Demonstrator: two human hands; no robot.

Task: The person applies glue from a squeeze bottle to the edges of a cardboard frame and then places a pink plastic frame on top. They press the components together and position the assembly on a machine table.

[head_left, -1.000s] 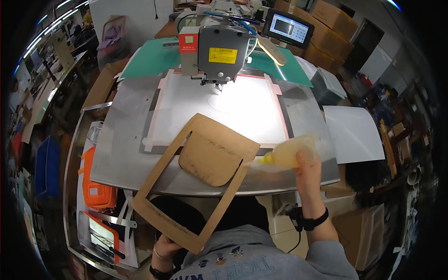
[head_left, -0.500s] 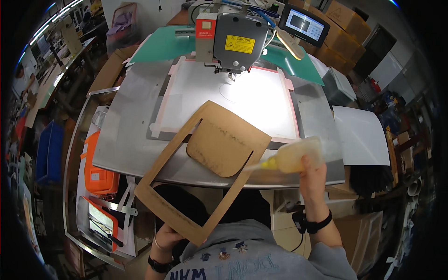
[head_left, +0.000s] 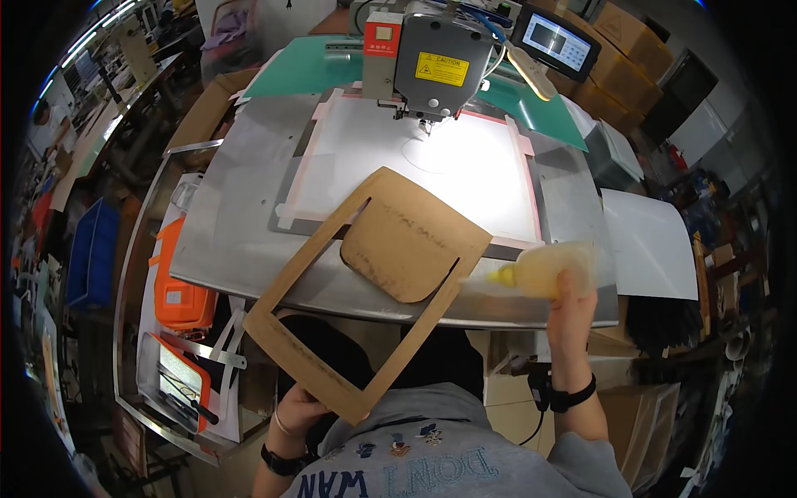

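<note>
My left hand [head_left: 299, 408] grips the lower corner of a flat brown cardboard template [head_left: 415, 212], its fingers partly hidden under it. The template has a rectangular opening and a rounded flap, and lies tilted over the front edge of the machine table [head_left: 224, 224]. Dark smudges run along the flap and the lower strip. Closed around a translucent squeeze bottle [head_left: 544, 270] of pale yellow contents is my right hand [head_left: 573, 311]. The bottle lies sideways, its yellow cap pointing left and its blurred nozzle close to the template's right edge.
Behind the template, a white sheet [head_left: 349, 137] edged with pink tape lies under the sewing machine head [head_left: 440, 70]. A control screen [head_left: 554, 43] stands at back right. Left of the table are an orange case [head_left: 181, 286] and a metal rail [head_left: 137, 241]; cardboard boxes [head_left: 631, 62] are stacked behind.
The whole view has shifted slightly. The bottle in my right hand has moved a little to the right, its nozzle nearer the template's right edge. My left hand keeps its hold.
</note>
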